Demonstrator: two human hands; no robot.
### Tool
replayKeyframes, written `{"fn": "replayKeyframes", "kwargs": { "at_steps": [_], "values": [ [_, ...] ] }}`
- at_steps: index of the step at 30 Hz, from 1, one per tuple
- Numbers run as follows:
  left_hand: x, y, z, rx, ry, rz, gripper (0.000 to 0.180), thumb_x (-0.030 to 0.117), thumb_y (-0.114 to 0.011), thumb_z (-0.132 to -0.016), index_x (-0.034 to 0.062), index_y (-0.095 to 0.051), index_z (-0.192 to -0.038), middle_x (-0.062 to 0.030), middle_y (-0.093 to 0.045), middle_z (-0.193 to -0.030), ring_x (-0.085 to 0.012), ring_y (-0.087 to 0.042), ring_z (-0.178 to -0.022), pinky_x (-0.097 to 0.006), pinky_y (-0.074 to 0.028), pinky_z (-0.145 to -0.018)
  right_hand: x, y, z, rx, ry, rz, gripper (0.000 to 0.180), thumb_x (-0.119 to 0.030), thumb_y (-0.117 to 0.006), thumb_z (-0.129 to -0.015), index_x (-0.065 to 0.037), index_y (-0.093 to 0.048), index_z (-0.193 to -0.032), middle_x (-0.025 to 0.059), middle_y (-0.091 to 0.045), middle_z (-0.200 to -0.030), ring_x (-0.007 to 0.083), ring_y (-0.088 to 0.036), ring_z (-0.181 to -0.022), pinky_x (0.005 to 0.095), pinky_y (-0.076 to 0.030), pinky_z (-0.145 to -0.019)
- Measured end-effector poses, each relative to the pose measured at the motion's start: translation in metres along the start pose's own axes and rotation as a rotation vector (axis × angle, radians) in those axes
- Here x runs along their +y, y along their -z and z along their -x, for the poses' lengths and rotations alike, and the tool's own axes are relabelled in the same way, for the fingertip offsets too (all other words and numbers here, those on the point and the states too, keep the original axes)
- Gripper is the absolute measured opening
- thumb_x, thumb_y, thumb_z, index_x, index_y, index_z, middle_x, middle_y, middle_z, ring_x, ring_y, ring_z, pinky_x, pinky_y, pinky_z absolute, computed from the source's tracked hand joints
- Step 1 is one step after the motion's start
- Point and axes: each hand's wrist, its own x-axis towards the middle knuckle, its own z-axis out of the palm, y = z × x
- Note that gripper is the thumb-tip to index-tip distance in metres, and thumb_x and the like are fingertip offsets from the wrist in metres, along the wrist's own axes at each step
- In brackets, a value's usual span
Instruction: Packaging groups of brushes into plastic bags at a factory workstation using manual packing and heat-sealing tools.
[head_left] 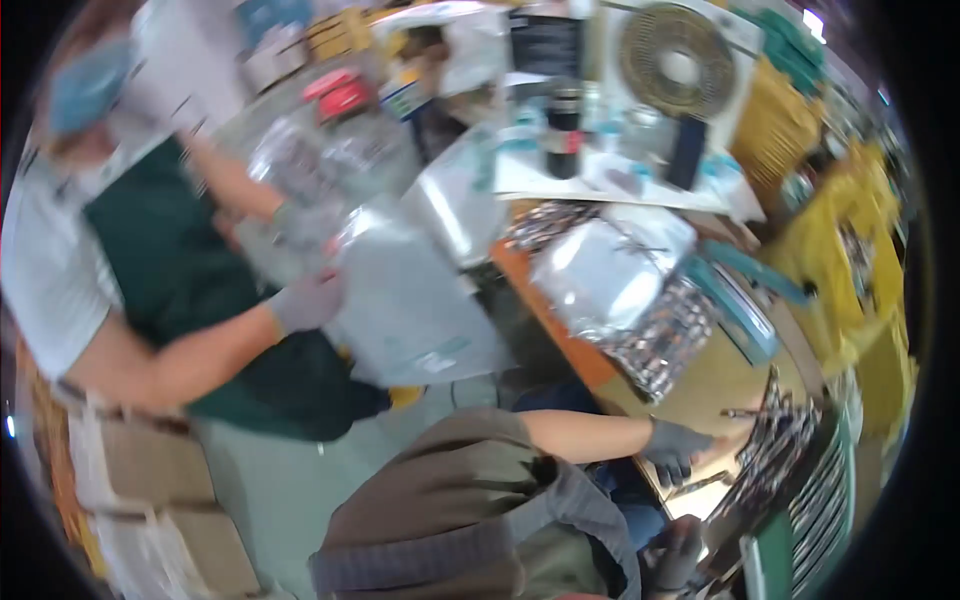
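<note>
My left hand [677, 452], in a grey glove with bare fingertips, reaches over the table edge with its fingers apart. Just below it lies a thin dark stick [697, 485], and to its right is a loose heap of thin, dark, shiny sticks [785, 435]. Nearer the lower edge, my right hand [682, 553], also grey-gloved, is smeared by motion, so its grip does not show. Beyond the left hand, a clear bag of patterned sticks [660, 345] lies on the table, partly under a stack of clear plastic bags [610, 265].
A teal bag sealer [735, 310] stands behind the sticks. A green rack [805, 530] of sticks is at right, by yellow sacks [840, 260]. At the back are a fan [678, 60] and dark bottle [563, 130]. A gloved co-worker [190, 290] holds a clear bag [410, 295]; cartons [155, 465] stand lower left.
</note>
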Motion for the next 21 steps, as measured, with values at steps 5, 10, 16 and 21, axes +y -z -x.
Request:
{"fn": "replayKeyframes", "kwargs": {
  "at_steps": [5,10,16,21],
  "values": [
    [-0.044,0.0,0.027,0.278,0.177,-0.772,0.051,0.048,-0.066,-0.074,-0.0003,-0.067,-0.09,-0.0144,-0.066,-0.084,-0.0231,-0.066,-0.074,-0.038,-0.052,-0.061,0.095,-0.072,-0.058,0.019,0.819,0.5,0.022,-0.019,-0.048,-0.091,0.002,-0.055,-0.089,0.0126,-0.055,-0.067,0.0204,-0.053,-0.065,0.0333,-0.043,-0.06],
    [-0.138,0.053,0.019,0.271,-0.28,-1.144,0.025,0.03,-0.068,-0.074,0.0059,-0.07,-0.08,-0.0083,-0.069,-0.078,-0.0156,-0.064,-0.066,-0.035,-0.049,-0.063,0.052,-0.097,-0.044,-0.121,0.189,0.24,0.025,-0.023,-0.062,-0.084,0.001,-0.062,-0.078,0.0087,-0.061,-0.068,0.0156,-0.053,-0.064,0.0312,-0.043,-0.059],
    [-0.115,0.075,0.074,0.401,0.084,-0.186,0.031,0.028,-0.059,-0.084,0.0012,-0.063,-0.098,-0.012,-0.067,-0.086,-0.0195,-0.064,-0.069,-0.03,-0.051,-0.059,0.032,-0.069,-0.042,0.308,-0.002,0.241,0.054,-0.032,-0.073,-0.075,0.006,-0.054,-0.108,0.01,-0.059,-0.096,0.0126,-0.054,-0.079,0.0275,-0.045,-0.066],
    [-0.107,0.057,0.059,0.38,0.209,-0.188,0.023,0.026,-0.056,-0.089,0.0037,-0.06,-0.094,-0.0032,-0.063,-0.083,-0.0097,-0.058,-0.066,-0.025,-0.046,-0.056,0.065,-0.043,-0.042,0.607,-0.23,-0.447,0.076,-0.052,-0.069,-0.072,-0.002,-0.042,-0.122,0.009,-0.055,-0.097,0.0177,-0.056,-0.082,0.037,-0.047,-0.062]
  ]
}}
